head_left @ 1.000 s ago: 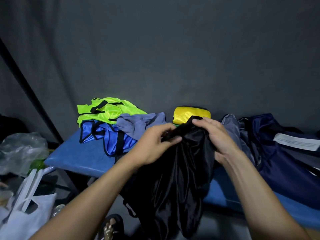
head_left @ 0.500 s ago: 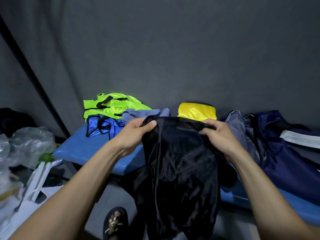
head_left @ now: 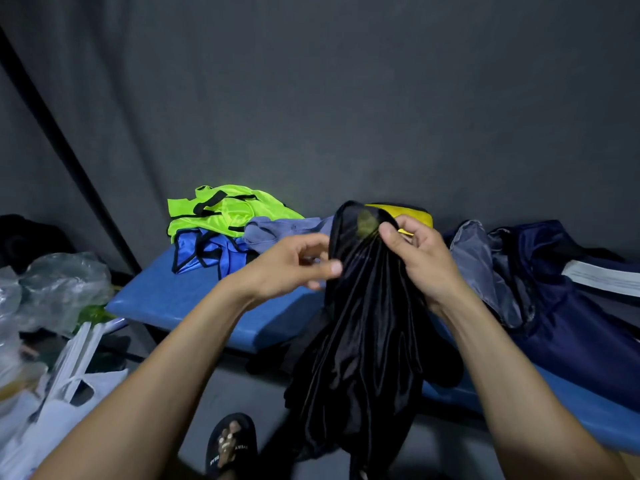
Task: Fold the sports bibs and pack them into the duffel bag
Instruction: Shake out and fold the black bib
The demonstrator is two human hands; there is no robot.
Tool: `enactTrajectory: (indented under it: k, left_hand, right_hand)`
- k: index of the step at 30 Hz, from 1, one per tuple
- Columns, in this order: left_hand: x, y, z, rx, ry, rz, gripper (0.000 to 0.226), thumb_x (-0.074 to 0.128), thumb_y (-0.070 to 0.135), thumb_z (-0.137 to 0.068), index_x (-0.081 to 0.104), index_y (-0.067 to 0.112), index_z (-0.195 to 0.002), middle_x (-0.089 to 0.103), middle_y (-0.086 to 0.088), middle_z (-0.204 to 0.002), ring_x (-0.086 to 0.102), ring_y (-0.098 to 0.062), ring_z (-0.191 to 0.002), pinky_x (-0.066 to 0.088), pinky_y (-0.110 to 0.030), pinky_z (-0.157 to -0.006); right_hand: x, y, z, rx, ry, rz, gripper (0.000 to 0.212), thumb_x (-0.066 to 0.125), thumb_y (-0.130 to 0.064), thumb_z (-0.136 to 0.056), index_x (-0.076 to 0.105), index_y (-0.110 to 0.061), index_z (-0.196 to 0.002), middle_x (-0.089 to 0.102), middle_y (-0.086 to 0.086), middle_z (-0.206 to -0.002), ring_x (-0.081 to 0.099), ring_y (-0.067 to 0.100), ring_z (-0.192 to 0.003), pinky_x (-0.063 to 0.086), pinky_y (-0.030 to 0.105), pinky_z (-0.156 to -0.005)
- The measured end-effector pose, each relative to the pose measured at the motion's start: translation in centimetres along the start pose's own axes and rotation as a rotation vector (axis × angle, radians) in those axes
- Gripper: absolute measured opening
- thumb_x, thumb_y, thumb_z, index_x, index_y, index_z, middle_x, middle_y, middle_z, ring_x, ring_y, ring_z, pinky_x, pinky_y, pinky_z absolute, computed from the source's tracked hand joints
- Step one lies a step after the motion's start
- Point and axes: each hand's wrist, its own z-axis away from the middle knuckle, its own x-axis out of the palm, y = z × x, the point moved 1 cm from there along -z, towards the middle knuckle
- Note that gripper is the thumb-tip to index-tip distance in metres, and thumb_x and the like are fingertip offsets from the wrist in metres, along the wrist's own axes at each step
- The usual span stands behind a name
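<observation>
**Black bib gathered upright in your hands, ahead of the blue bench**

The grey wall (head_left: pixel 346 98) fills the whole background, so there is no room beyond the bench. The blue padded bench (head_left: pixel 180 299) runs from left-centre to the lower right, its front edge facing you and a strip of bare padding showing on its left part. The navy duffel bag (head_left: pixel 561 306) sprawls over the right end of the bench, with a white paper label (head_left: pixel 602 277) lying on top and a grey lining flap (head_left: pixel 481 261) toward you.

The black bib (head_left: pixel 367 341) is bunched into a long bundle whose long axis runs vertically: its top loop points up at the wall, its tail hangs past the bench's front edge toward the floor. Your right hand (head_left: pixel 419 261) grips the bundle near the top, fingers curled round the cloth. Your left hand (head_left: pixel 291 265) pinches the bundle's left edge between thumb and curled fingers, though blur hides the exact contact.

Behind the bib sits a yellow bib (head_left: pixel 405 211), mostly hidden. Left of it lie a grey bib (head_left: pixel 277 230), a neon green bib (head_left: pixel 225 211) and a royal blue bib (head_left: pixel 207 251), heaped together at the back of the bench.

On the floor left stand plastic bags (head_left: pixel 52 285) and a white carrier bag (head_left: pixel 69 410). A sandalled foot (head_left: pixel 230 445) shows below.
</observation>
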Motion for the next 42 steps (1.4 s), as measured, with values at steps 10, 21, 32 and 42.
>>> enactTrajectory:
  k: [10, 21, 32, 42]
  left_hand:
    - [-2.2, -6.3, 0.8, -0.332, -0.265, -0.967, 0.017, 0.073, 0.023, -0.090, 0.059, 0.031, -0.083, 0.064, 0.010, -0.084, 0.060, -0.015, -0.083, 0.044, -0.024, -0.074]
    - [-0.2, 2.9, 0.2, -0.011, 0.100, 0.011, 0.023, 0.064, 0.024, -0.100, 0.065, 0.003, -0.091, 0.036, -0.013, -0.074, 0.031, -0.020, -0.063, 0.023, -0.031, -0.058]
    - [-0.6, 3.2, 0.0, 0.034, -0.046, 0.065, 0.027, 0.072, 0.024, -0.092, 0.068, 0.010, -0.115, 0.074, -0.009, -0.107, 0.066, -0.012, -0.097, 0.054, -0.026, -0.088]
    - [-0.7, -1.6, 0.2, -0.494, -0.212, 0.164, 0.061, 0.035, 0.059, -0.101, 0.061, 0.007, -0.117, 0.072, -0.020, -0.098, 0.071, -0.035, -0.091, 0.057, -0.044, -0.083]
  right_hand:
    - [-1.4, -0.8, -0.9, -0.148, 0.267, -0.148, 0.019, 0.057, -0.028, -0.104, 0.054, -0.019, -0.087, 0.059, -0.001, -0.079, 0.051, 0.012, -0.073, 0.046, 0.030, -0.069]
    - [-0.7, -2.2, 0.9, 0.095, -0.207, -0.222, 0.027, 0.058, -0.015, -0.097, 0.062, 0.002, -0.117, 0.075, 0.008, -0.096, 0.071, 0.010, -0.082, 0.056, 0.018, -0.075]
    - [-1.1, -0.2, 0.8, 0.087, -0.233, -0.059, 0.063, 0.086, -0.040, -0.076, 0.057, 0.008, -0.105, 0.060, 0.015, -0.099, 0.056, 0.023, -0.093, 0.044, 0.036, -0.084]
    - [-1.9, -1.3, 1.2, -0.050, -0.150, -0.145, 0.054, 0.089, -0.040, -0.071, 0.057, -0.007, -0.098, 0.061, 0.002, -0.087, 0.056, 0.014, -0.080, 0.048, 0.024, -0.075]
